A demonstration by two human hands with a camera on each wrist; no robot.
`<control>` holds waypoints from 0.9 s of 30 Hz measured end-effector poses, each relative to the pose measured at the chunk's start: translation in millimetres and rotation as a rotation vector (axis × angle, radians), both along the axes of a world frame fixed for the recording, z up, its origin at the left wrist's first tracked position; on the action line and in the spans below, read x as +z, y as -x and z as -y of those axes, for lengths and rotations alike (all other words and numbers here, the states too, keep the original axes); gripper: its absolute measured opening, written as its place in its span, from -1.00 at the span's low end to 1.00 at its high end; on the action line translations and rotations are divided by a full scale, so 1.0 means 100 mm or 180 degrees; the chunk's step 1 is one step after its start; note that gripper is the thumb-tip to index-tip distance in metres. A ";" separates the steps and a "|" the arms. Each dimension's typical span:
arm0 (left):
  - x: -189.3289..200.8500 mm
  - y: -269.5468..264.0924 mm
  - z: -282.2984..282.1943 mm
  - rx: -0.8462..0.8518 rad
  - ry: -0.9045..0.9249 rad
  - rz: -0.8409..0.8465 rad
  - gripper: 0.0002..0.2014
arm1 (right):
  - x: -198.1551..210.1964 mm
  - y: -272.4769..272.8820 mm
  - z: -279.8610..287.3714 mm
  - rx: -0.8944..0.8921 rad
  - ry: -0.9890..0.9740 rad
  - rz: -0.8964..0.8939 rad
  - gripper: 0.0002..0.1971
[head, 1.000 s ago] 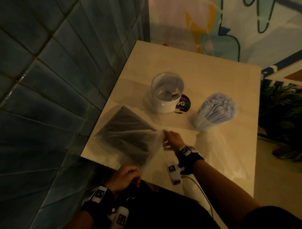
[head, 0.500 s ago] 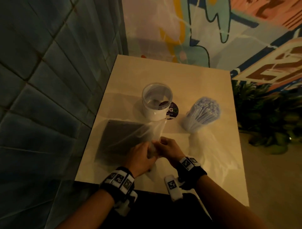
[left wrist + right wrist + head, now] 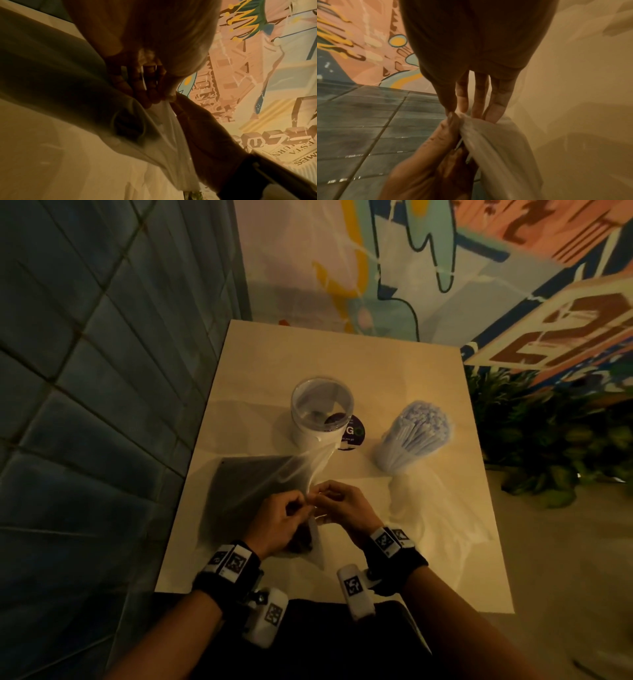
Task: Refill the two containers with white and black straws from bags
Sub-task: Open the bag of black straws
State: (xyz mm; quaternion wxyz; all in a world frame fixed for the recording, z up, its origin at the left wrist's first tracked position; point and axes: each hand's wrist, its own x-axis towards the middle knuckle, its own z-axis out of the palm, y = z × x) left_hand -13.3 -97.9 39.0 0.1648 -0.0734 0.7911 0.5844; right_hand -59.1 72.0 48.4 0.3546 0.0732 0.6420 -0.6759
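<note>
Both hands meet over the near part of the table (image 3: 428, 508): the left hand (image 3: 277, 522) and the right hand (image 3: 346, 508) each pinch the gathered mouth of the clear bag (image 3: 308, 470) between curled fingertips, almost touching one another. That bag lies flat on the table's left side with the black straws (image 3: 246, 487) inside. Farther back stand an open, nearly empty container (image 3: 322, 412) and, to its right, a container of white straws (image 3: 416, 436).
</note>
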 end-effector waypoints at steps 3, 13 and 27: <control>0.01 0.00 0.03 -0.0114 0.0038 0.0108 -0.84 | 0.00 0.03 0.03 0.0103 -0.0229 -0.0082 -0.90; 0.11 0.13 0.05 0.0359 -0.0030 0.0280 -0.78 | 0.08 0.03 0.04 -0.0016 -0.0018 -0.0001 -0.76; 0.22 0.31 0.11 0.0065 -0.0039 0.0356 -0.90 | 0.23 0.23 0.05 -0.0004 -0.0302 -0.0084 -0.78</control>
